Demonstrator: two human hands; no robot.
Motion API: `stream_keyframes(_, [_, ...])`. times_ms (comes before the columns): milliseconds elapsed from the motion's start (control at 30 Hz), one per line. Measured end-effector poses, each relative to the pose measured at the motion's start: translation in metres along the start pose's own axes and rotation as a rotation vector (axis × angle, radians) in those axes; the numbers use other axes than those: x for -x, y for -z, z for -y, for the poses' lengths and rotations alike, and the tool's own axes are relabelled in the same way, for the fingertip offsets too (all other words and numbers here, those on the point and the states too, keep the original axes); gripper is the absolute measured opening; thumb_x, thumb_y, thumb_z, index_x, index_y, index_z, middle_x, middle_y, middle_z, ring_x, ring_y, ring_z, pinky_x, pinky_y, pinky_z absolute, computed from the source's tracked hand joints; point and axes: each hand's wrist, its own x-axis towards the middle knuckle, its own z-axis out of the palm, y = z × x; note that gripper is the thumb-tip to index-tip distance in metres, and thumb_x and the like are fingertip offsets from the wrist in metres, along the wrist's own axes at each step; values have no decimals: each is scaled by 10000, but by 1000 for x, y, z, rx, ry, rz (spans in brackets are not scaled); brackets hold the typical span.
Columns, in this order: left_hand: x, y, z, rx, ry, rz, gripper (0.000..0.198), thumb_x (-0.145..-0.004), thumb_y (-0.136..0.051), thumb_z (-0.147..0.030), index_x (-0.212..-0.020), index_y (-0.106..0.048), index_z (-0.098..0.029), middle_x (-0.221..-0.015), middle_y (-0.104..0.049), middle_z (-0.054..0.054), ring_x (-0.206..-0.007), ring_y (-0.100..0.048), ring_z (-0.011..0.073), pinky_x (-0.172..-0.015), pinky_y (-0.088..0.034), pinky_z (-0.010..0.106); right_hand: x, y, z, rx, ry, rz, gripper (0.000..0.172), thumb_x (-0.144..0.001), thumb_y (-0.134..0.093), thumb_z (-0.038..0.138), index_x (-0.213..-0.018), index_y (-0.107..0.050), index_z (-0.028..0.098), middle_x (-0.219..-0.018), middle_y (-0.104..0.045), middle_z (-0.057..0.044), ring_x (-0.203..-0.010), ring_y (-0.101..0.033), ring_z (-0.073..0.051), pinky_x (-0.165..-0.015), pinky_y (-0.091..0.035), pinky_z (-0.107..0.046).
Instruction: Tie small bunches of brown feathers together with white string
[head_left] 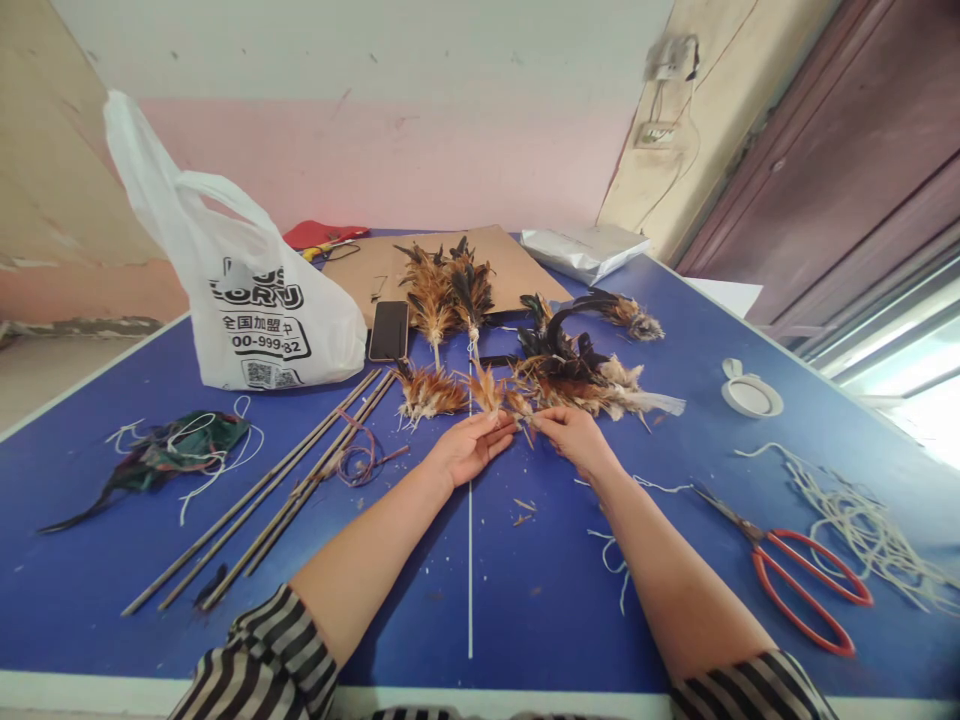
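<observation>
My left hand [466,447] and my right hand [571,435] meet over the middle of the blue table [525,600]. Both pinch a small bunch of brown feathers [496,394] that fans out away from me. A tied feather bundle [429,393] lies just left of my left hand. A loose heap of dark and brown feathers [581,375] lies just beyond my right hand. Two more tied bundles [448,290] lie farther back on brown cardboard [375,268].
Several thin sticks [292,480] lie at the left, with a coil of cord [358,462]. A white plastic bag [255,300] and a phone [389,330] are behind. Red-handled scissors [795,565], white string [862,525] and a white lid [751,396] are at the right. A cloth scrap [176,452] lies far left.
</observation>
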Motion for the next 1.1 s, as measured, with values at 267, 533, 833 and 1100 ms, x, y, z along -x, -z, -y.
stream_keyframes(267, [1, 2, -1, 24, 30, 60, 116, -741, -568, -135, -847, -605, -108, -904, -643, 92, -907, -591, 167, -904, -392, 332, 7, -3, 4, -227, -53, 234, 262, -627, -626, 377, -748, -568, 152, -405, -424, 74, -341, -307, -30, -331, -200, -149])
stream_keyframes(533, [-1, -2, -12, -145, -193, -142, 85, -690, -616, -127, -750, -655, -82, -830, -659, 89, -764, -599, 121, -857, -423, 290, 6, 0, 2, -61, -42, 227, 169, -648, -614, 290, -730, -597, 142, -429, -525, 39, -345, -402, -41, -342, -308, -153])
stream_keyframes(833, [3, -2, -24, -621, -427, -264, 92, -623, -662, -212, -679, -678, -140, -818, -650, 53, -928, -543, 198, -859, -388, 302, -2, 9, 1, -536, -165, 89, 237, -571, -700, 173, -785, -605, 137, -615, -635, -29, -560, -601, -107, -468, -485, -177])
stream_keyframes(1100, [19, -26, -25, -653, -563, -250, 125, -682, -620, -261, -742, -671, -164, -920, -625, 48, -895, -544, 173, -739, -434, 242, -3, 13, 0, -734, -181, 182, 208, -606, -699, 194, -785, -597, 162, -670, -608, 7, -554, -563, -70, -475, -473, -167])
